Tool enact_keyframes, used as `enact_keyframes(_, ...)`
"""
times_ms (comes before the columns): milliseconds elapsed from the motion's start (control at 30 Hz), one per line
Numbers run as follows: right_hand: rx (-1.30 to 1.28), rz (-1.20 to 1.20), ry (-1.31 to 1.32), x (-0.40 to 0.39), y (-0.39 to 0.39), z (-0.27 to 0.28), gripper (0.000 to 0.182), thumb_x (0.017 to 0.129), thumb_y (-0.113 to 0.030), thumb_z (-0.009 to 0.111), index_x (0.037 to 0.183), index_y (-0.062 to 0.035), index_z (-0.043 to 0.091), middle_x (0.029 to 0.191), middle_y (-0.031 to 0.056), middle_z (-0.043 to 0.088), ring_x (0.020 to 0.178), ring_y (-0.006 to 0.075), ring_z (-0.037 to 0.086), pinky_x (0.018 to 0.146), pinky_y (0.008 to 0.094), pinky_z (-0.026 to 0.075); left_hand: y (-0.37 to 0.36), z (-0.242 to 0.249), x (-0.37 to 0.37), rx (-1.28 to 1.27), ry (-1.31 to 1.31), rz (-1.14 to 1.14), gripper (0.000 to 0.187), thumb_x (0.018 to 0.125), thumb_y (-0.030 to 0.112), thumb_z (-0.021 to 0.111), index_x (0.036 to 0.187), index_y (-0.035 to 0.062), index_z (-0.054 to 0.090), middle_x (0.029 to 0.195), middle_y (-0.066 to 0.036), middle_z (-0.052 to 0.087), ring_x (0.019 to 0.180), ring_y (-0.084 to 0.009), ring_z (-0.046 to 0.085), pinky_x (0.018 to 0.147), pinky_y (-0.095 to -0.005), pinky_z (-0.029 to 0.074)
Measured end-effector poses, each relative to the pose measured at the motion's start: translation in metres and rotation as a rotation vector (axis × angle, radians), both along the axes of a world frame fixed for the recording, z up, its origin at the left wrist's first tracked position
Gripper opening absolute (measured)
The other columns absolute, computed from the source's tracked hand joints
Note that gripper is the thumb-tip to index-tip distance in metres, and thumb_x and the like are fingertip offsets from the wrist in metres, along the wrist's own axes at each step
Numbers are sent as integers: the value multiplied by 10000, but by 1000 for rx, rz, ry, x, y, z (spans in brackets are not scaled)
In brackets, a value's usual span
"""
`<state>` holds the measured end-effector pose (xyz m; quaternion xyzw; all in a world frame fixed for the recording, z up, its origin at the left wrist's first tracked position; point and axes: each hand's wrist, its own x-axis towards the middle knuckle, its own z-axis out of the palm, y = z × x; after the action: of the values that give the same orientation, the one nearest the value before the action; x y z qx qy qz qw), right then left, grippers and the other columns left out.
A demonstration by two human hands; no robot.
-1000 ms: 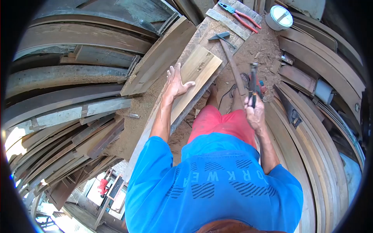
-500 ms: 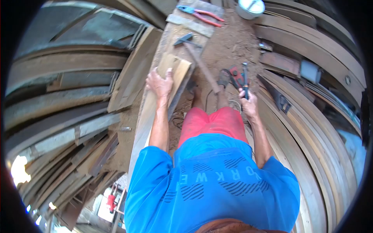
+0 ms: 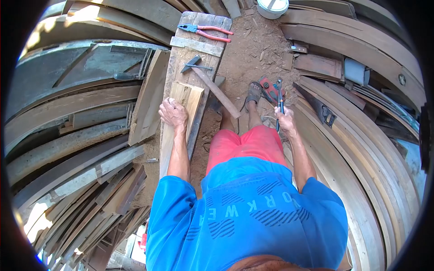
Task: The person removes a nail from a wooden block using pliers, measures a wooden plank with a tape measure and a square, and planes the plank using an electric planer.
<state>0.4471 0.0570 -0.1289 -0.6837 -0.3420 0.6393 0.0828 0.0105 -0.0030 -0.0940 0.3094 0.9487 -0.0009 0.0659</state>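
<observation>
My left hand is closed over the left edge of a wooden board lying lengthwise on a plank bench. In my right hand is a slim hand tool with a small metal head and a dark grip, held upright beside my right leg; its exact kind is unclear. A hammer rests on the bench beyond the board, its wooden handle jutting past the right edge. Red-handled pliers lie at the bench's far end, behind a thin cross strip.
A red power tool lies on the ground by my sandalled foot. To the right, a handsaw lies on long stacked boards. More timber is piled at left. A white bucket stands at the far end.
My left hand, spread with its thumb raised before, is now bunched on the board's edge. The view has shifted, with the bench appearing further left and lower. My right hand still holds the tool.
</observation>
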Motion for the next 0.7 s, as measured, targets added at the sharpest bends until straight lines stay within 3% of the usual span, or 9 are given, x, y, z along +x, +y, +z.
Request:
enact_keyframes(133, -37, 153, -274, -5, 20, 2, 131, 897, -167, 610, 900, -48, 666, 757, 38, 624, 713, 169, 571, 659, 373, 454, -1, -4, -2, 4, 7, 2, 384, 1024, 388, 397, 1198, 102, 586, 1183, -173, 617, 1131, -401, 548, 922, -571, 424)
enact_keyframes(267, -28, 326, -404, 7, 43, -32, 170, 823, -115, 561, 838, 4, 681, 722, 186, 671, 681, 263, 674, 610, 445, 492, 1, -2, 1, 6, 1, -5, 380, 1022, 380, 397, 1197, 99, 582, 1173, -185, 617, 1116, -408, 555, 919, -567, 429)
enact_keyframes(300, 24, 450, -452, 17, 46, -58, 213, 805, -134, 564, 868, 13, 705, 812, 258, 697, 792, 344, 724, 657, 482, 520, -1, -5, -1, 8, 7, -11, 379, 1022, 380, 396, 1194, 98, 581, 1172, -187, 617, 1112, -410, 557, 917, -565, 431)
enact_keyframes(400, 252, 535, -453, 42, 69, -102, 235, 817, -194, 601, 879, -5, 724, 833, 279, 695, 831, 395, 725, 703, 501, 542, 0, -3, 0, -14, 16, -12, 375, 1013, 377, 412, 1196, 97, 583, 1165, -188, 614, 1106, -407, 557, 912, -561, 437)
enact_keyframes(467, 76, 647, -588, 27, 112, -66, 294, 855, -200, 596, 1078, -26, 678, 988, 262, 699, 936, 415, 695, 756, 487, 543, 2, 1, -1, -72, 9, 21, 377, 995, 375, 448, 1229, 117, 590, 1179, -172, 604, 1119, -387, 553, 922, -553, 436)
enact_keyframes(533, 304, 869, -907, 19, 132, -51, 362, 862, -221, 631, 1183, -54, 650, 1212, 274, 637, 1069, 402, 660, 854, 488, 536, 1, -1, -3, -47, 9, 17, 373, 992, 366, 449, 1219, 104, 585, 1171, -179, 607, 1108, -395, 555, 920, -552, 437)
enact_keyframes(633, 665, 745, -1043, -13, 151, -20, 359, 894, -216, 631, 1224, -75, 626, 1343, 270, 552, 1130, 394, 623, 935, 492, 515, -1, -1, -3, 35, 1, -14, 389, 996, 365, 432, 1215, 83, 587, 1144, -206, 620, 1093, -418, 555, 917, -556, 436)
enact_keyframes(700, 755, 641, -654, -43, 164, -4, 347, 905, -212, 617, 1224, -74, 620, 1230, 240, 605, 1157, 388, 598, 964, 472, 494, -1, 0, -3, 23, -5, -5, 385, 995, 366, 433, 1216, 92, 588, 1150, -199, 621, 1102, -412, 551, 918, -554, 436)
